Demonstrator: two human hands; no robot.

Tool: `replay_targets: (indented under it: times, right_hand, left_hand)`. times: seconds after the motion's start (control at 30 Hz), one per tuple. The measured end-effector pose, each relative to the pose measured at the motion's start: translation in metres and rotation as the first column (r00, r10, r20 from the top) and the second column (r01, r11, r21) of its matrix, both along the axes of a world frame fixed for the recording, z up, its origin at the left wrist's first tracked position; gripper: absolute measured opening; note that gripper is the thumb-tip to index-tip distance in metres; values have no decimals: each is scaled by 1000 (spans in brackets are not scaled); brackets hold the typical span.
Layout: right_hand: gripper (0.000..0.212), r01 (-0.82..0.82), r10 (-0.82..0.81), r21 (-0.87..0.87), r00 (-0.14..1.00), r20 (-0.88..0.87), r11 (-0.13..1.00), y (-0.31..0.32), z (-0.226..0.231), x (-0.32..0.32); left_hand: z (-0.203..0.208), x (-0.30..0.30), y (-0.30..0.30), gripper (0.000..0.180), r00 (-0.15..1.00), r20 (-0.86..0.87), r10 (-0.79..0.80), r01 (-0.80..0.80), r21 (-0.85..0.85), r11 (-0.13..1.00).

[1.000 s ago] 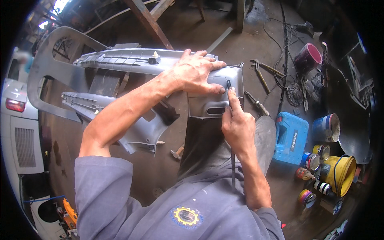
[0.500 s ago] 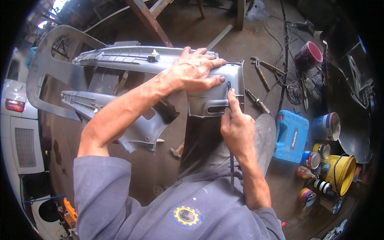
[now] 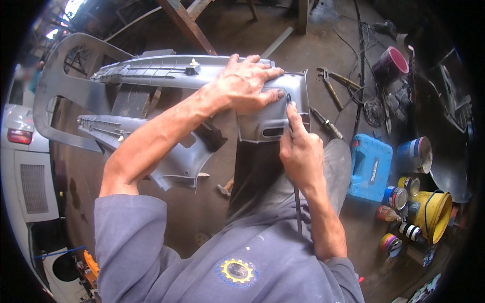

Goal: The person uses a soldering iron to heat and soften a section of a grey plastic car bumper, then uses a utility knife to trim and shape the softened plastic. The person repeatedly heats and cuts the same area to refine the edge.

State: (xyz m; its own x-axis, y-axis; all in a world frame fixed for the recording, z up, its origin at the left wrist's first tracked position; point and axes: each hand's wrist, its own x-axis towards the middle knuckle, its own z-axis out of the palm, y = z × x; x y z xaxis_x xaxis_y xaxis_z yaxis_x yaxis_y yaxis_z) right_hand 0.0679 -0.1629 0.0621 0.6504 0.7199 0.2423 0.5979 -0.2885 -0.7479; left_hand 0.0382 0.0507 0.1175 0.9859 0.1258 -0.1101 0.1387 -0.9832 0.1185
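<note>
A long grey moulded plastic trim panel (image 3: 262,122) lies across in front of me, its broad end over my knee. My left hand (image 3: 245,83) rests flat on its top with the fingers spread, pressing on the surface. In my right hand (image 3: 301,154) is a thin dark rod (image 3: 297,207), the index finger stretched along it. Its tip touches the panel near my left thumb, beside the slotted opening, and its other end runs back toward my shirt. A second grey trim panel (image 3: 184,159) lies to the left, below my left forearm.
A flat metal frame (image 3: 45,101) with cut-outs supports the panels' left ends. On the floor at right are pliers (image 3: 331,91), a soldering-iron-like tool (image 3: 327,123), a blue tool case (image 3: 371,166), a yellow bucket (image 3: 437,214) and several cans. A hammer (image 3: 226,187) lies near my leg.
My right hand and the rod have slid slightly away from me along the panel. My left hand stays pressed on the same spot. The view has shifted a little.
</note>
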Motion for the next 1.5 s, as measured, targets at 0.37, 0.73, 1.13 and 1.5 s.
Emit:
replay_targets:
  times: [0.37, 0.73, 1.13, 1.5]
  right_hand:
    - [56, -6, 5, 45, 1000, 11, 999, -6, -9, -2]
    - [55, -2, 2, -28, 1000, -2, 1000, -3, 1, 1]
    - [52, 20, -20, 21, 1000, 4, 1000, -4, -3, 2]
    - [48, 58, -24, 140, 972, -234, 988, -24, 8, 8]
  left_hand:
    - [0, -2, -3, 65, 1000, 9, 2, -2, 6, 1000]
    - [6, -2, -4, 64, 999, -33, 3, -4, -23, 1000]
    - [5, -2, -5, 65, 1000, -28, 5, -5, -14, 1000]
    - [4, -5, -3, 64, 999, 25, -25, 24, 21, 999]
